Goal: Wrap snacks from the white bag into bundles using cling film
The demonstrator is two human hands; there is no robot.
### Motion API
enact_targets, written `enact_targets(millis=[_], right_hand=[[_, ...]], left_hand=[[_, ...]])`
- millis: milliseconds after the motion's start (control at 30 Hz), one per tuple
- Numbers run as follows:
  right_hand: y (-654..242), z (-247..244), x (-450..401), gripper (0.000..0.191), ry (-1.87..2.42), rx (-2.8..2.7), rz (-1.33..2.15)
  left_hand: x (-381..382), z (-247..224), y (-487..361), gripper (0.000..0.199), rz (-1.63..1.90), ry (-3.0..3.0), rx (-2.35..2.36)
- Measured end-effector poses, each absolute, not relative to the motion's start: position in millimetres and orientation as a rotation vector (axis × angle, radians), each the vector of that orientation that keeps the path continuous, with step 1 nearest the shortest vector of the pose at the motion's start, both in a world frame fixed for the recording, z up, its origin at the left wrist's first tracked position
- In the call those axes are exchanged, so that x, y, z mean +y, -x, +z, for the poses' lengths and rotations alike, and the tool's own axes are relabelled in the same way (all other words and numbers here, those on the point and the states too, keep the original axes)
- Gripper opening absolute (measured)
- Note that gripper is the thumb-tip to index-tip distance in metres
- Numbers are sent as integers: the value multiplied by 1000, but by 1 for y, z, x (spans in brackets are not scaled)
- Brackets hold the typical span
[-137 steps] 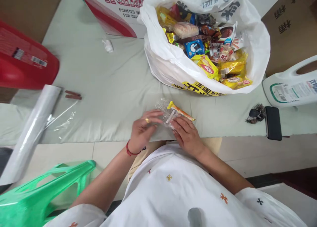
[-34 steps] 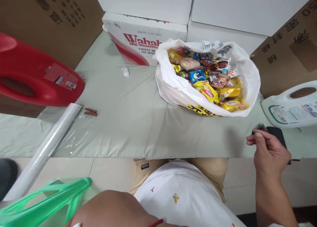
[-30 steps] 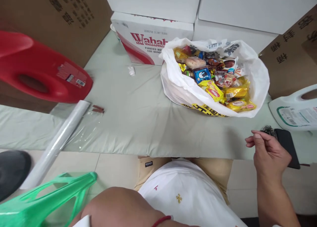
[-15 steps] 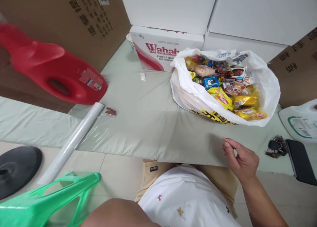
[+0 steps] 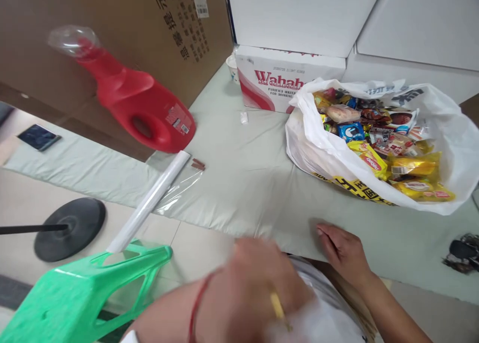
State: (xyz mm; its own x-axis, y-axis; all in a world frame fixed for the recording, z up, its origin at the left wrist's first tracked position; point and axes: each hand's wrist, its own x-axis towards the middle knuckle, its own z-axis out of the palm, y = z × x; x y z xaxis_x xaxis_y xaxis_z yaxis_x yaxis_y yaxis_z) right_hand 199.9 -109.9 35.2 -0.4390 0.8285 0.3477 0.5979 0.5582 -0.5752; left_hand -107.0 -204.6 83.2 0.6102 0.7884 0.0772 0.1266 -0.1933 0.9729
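Standing open on the pale cloth (image 5: 254, 183), the white plastic bag (image 5: 307, 148) is heaped with wrapped snacks (image 5: 377, 138); it is the nearest thing beyond the hands. The right hand (image 5: 344, 255) rests at the cloth's front edge with fingers curled in; whether anything is inside them cannot be told. The left hand (image 5: 269, 283) is badly blurred in front of the body, and its grip cannot be made out. No opened packet shows between the hands, so handling one seems finished, while the bag's visible contents look unopened and left in place. Farther out, two brown sticks (image 5: 198, 164) lie beside the roll of clear film (image 5: 153, 198), near the red jug (image 5: 142, 98), and a dark clump (image 5: 464, 253) sits at the right.

Against the half-second-earlier frame, the left hand has come into view and the view has swung left, bringing in a tablet-like device (image 5: 38, 136). The yellow packet both hands work on in the earliest frame no longer shows on the cloth.
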Motion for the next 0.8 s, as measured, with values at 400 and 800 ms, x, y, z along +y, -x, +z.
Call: enact_targets(millis=[400, 800], right_hand=[[-200, 7, -118, 19, 1259, -2250, 405], [-214, -15, -122, 23, 1369, -2239, 159]], left_hand=[[156, 52, 276, 28, 717, -1345, 2486], [364, 60, 319, 65, 874, -1646, 2177]])
